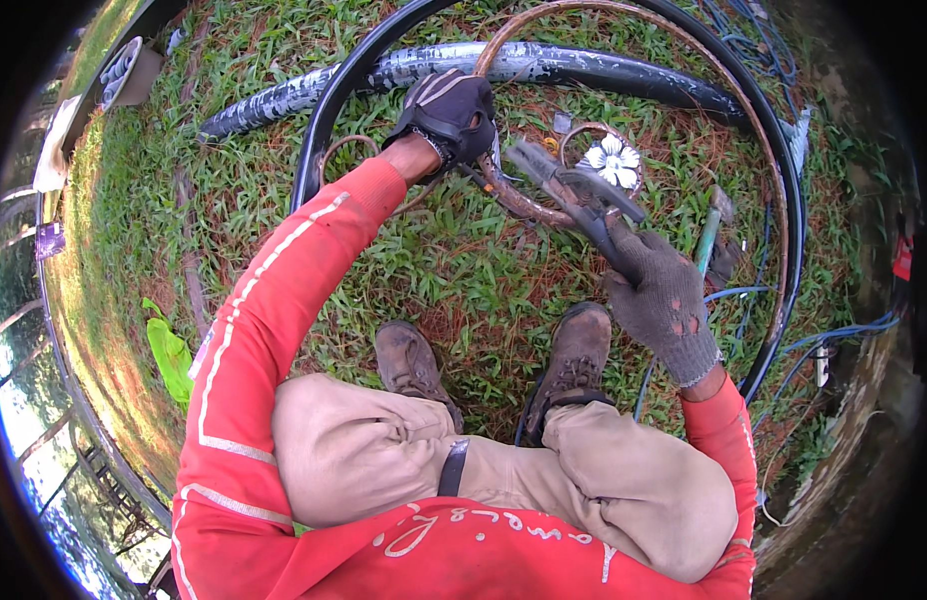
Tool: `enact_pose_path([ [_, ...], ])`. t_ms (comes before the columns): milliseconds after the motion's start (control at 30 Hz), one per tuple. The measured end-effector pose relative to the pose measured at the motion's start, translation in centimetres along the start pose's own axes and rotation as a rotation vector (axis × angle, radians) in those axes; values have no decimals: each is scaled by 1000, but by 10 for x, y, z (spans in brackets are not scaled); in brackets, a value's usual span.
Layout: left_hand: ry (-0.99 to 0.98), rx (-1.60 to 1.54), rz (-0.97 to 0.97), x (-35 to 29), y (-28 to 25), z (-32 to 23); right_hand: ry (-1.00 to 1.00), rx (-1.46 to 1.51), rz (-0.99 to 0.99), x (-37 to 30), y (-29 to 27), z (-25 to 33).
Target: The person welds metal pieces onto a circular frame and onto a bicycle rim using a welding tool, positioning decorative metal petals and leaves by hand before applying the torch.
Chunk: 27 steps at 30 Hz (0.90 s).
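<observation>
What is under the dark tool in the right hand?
Under the dark tool, a rusty curved bar passes, with grass below it. The bar and grass directly behind the tool and right hand are covered and cannot be seen.

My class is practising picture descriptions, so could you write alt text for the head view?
A person's gloved right hand holds a dark, blurred tool near a curled brown bar, with the gloved left hand at the same bar. A white flower ornament lies nearby, and the person's boots stand on the grass.
</observation>
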<state>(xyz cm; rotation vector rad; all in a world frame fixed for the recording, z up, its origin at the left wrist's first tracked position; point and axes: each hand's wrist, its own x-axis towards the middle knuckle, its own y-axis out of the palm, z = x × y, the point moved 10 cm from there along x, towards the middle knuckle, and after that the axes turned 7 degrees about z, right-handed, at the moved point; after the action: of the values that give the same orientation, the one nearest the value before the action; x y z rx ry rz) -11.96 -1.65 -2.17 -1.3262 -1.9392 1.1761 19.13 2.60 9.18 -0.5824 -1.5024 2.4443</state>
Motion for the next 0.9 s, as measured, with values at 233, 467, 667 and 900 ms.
enact_pose_path([
  [233,-19,21,24,0,-3,0,-21,-79,117,6,3,8],
  [467,-108,5,114,5,2,8,-39,-96,161,11,1,6],
  [667,-125,-19,75,2,-2,7,7,271,-61,-14,-8,-40],
  [900,-127,29,103,2,2,9,94,363,58,-29,5,-42],
])
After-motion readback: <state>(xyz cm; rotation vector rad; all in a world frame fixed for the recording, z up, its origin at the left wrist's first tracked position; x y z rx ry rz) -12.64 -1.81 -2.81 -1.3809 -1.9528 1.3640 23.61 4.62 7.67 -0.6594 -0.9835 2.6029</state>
